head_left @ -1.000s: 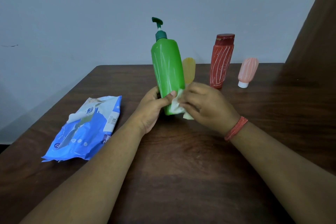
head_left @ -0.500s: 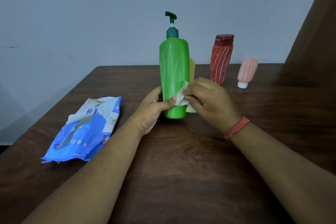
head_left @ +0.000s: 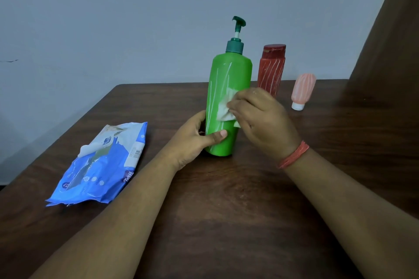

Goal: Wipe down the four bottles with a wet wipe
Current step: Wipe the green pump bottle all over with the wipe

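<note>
Green pump bottle stands upright on the desk, dead centre of view, base on the wood. Left hand is wrapped around the lower body from 9 o'clock, thumb pressed across the front near the base. Right hand is closed on a crumpled white wipe, which is pressed against the bottle's mid front from 3 o'clock. A red thread band is worn on the right wrist. Red bottle with dark red cap is seen upright at 1 o'clock behind the green one, partly covered by the right hand. Pink tube stands cap-down at 2 o'clock, tilted, well apart from the hands. Blue wipes pack lies flat at 8 o'clock, flap lifted. The fourth bottle cannot be made out.
</note>
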Demonstrator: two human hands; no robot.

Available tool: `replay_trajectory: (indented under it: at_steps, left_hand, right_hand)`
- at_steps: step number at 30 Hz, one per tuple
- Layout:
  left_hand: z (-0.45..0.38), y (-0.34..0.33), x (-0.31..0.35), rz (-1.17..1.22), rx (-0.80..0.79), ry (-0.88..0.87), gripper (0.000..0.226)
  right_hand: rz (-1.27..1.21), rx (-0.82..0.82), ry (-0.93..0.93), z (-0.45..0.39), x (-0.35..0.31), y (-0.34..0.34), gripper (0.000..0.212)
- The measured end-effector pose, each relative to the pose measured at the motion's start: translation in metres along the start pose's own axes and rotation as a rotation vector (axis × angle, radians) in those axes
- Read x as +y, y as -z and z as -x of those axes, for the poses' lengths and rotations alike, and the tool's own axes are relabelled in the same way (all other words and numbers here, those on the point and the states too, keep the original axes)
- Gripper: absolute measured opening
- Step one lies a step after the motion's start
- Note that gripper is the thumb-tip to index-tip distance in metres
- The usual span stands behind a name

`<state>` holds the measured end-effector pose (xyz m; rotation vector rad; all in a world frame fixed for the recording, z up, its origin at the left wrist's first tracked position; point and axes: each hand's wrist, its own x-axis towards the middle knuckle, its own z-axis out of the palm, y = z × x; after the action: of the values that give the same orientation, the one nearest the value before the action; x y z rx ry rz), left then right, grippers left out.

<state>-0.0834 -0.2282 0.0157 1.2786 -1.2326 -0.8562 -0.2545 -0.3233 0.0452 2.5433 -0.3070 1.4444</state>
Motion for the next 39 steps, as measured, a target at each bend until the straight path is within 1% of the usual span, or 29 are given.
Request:
replay_trajectory:
  at_steps: [1,4,5,7,8,9,12,16,19,23,26,30,34,37,39]
  left_hand:
    - [0.000,0.000,0.000,-0.009,-0.003,-0.001,0.056]
    - [0.000,0.000,0.002,-0.054,-0.011,-0.008,0.062]
    - [0.000,0.000,0.001,-0.062,-0.009,-0.008,0.062]
    - [0.000,0.001,0.001,-0.070,-0.001,-0.008,0.061]
    - [0.001,0.001,0.001,-0.076,0.003,-0.007,0.059]
    - [0.001,0.001,0.001,-0.086,0.007,-0.009,0.057]
    - [0.001,0.000,0.003,-0.112,-0.004,-0.015,0.049]
    - [0.003,0.000,0.006,-0.141,-0.002,-0.031,0.047]
    - [0.003,-0.001,0.007,-0.180,-0.009,-0.044,0.048]
    - [0.003,-0.003,0.009,-0.214,-0.006,-0.063,0.049]
    - [0.003,-0.004,0.011,-0.250,-0.017,-0.072,0.051]
    - [0.003,-0.004,0.012,-0.270,-0.010,-0.080,0.047]
    - [0.002,-0.005,0.012,-0.294,-0.027,-0.082,0.048]
    - [0.002,-0.004,0.012,-0.309,-0.014,-0.091,0.049]
    - [0.002,-0.005,0.012,-0.308,-0.019,-0.090,0.049]
  right_hand:
    - [0.007,0.009,-0.009,-0.001,0.002,0.001,0.011]
    - [-0.012,0.103,-0.147,-0.004,0.009,0.007,0.014]
    - [-0.008,0.089,-0.130,-0.003,0.008,0.006,0.016]
    - [0.018,0.017,-0.023,-0.001,0.004,0.003,0.019]
    - [0.034,0.006,0.002,-0.001,0.005,0.003,0.020]
    - [0.047,0.026,-0.017,-0.002,0.008,0.004,0.022]
    - [0.052,0.124,-0.153,-0.005,0.013,0.008,0.023]
    - [0.103,0.071,-0.067,-0.005,0.005,0.007,0.027]
    - [0.110,0.149,-0.155,-0.011,0.013,0.012,0.028]
    - [0.154,0.117,-0.077,-0.010,0.012,0.014,0.027]
    - [0.138,0.194,-0.141,-0.013,0.016,0.018,0.026]
    - [0.181,0.135,-0.051,-0.010,0.010,0.016,0.028]
    - [0.178,0.202,-0.167,-0.014,0.013,0.021,0.029]
    - [0.181,0.145,-0.091,-0.011,0.008,0.017,0.028]
    - [0.188,0.172,-0.118,-0.014,0.011,0.021,0.027]
